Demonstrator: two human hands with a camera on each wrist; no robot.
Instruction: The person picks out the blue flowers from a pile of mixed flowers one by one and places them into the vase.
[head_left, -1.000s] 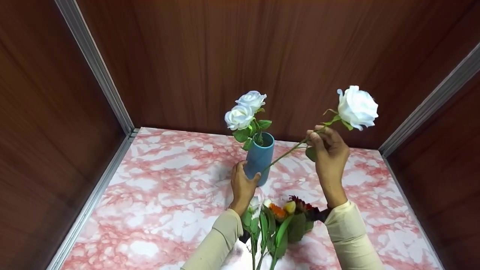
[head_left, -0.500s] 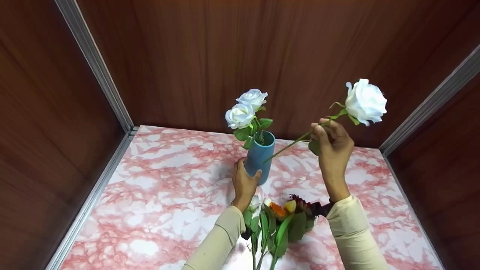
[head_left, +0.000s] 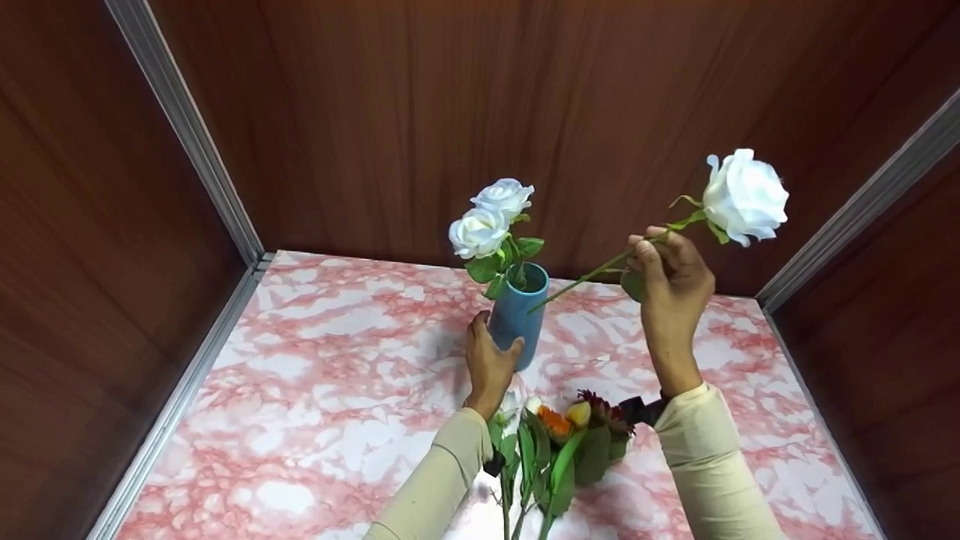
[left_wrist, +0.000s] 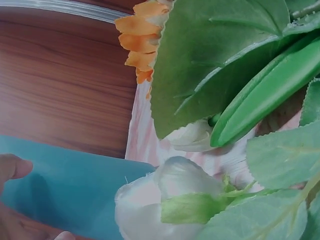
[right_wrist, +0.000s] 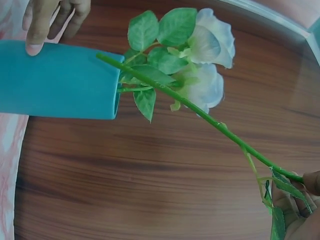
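Observation:
A blue vase (head_left: 519,322) stands upright on the table with two white roses (head_left: 491,217) in it, leaning left. My left hand (head_left: 491,367) grips the vase low on its side, thumb on the near face. Up to the right, my right hand (head_left: 675,300) pinches the stem of another white rose (head_left: 746,199) just below the bloom. This stem (right_wrist: 200,112) slants down to the left, its cut end in front of the vase near the rim and outside the mouth. Whether the stem end touches the vase, I cannot tell.
Several flowers lie in front of the vase, among them an orange flower (head_left: 555,422), a yellow bud (head_left: 579,414) and a dark red flower (head_left: 600,409). The table (head_left: 300,420) has a pink marbled top. Brown wood panels (head_left: 375,135) stand behind and at both sides.
My right hand has moved up and to the right with the rose, and the stem end has risen along the vase toward its rim. The left hand and vase stay nearly still.

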